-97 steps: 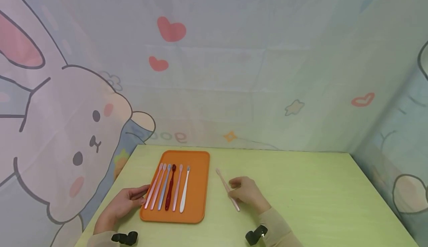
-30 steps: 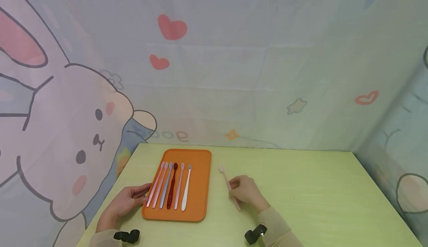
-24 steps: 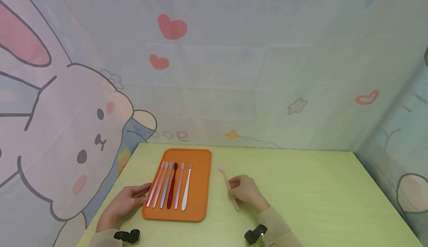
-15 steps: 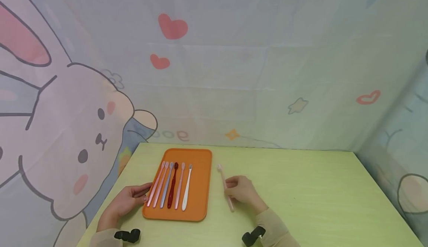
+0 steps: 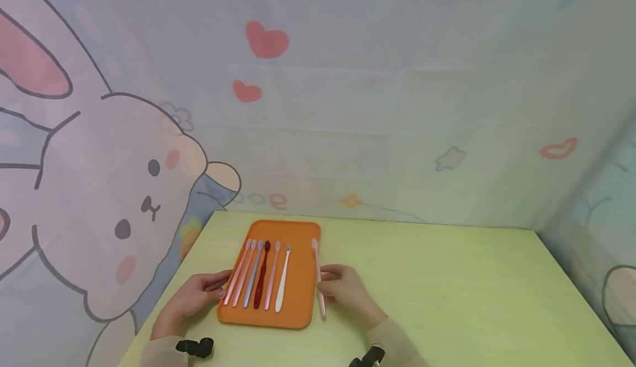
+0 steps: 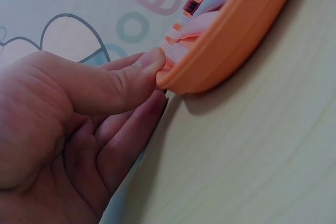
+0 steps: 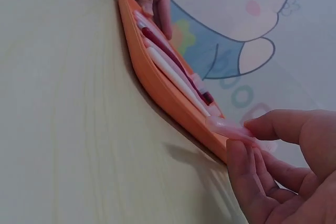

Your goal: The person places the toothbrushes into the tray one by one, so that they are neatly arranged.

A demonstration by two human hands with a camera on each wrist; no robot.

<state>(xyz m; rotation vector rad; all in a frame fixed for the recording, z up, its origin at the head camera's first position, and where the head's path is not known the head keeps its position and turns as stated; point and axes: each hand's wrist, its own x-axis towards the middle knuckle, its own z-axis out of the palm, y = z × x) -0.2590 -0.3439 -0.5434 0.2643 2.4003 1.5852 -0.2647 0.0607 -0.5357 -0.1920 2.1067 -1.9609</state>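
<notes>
My left hand (image 5: 192, 299) pinches the left rim of an orange tray (image 5: 300, 278), its thumb over the edge in the left wrist view. Side by side in the tray lie several toothbrushes: pink ones, a blue one (image 5: 252, 278), a dark red one (image 5: 261, 278) and a white one (image 5: 282, 281) furthest right. Between thumb and fingers, my right hand (image 5: 348, 290) pinches a pale pink toothbrush (image 5: 322, 303) at the tray's right rim, bristle end away from me. In the right wrist view this toothbrush is seen nearly end-on, raised above the table with a shadow below.
A pale green table (image 5: 437, 284) carries the tray and stretches off to the right. Behind it hangs a printed backdrop (image 5: 377, 113) with a large rabbit, hearts and stars. To the right of the white toothbrush, a strip of bare tray shows.
My right hand has carried the pale pink toothbrush left, from the table to the tray's right rim, and it stands more upright in view. My left hand stays on the tray. The head view shifted slightly.
</notes>
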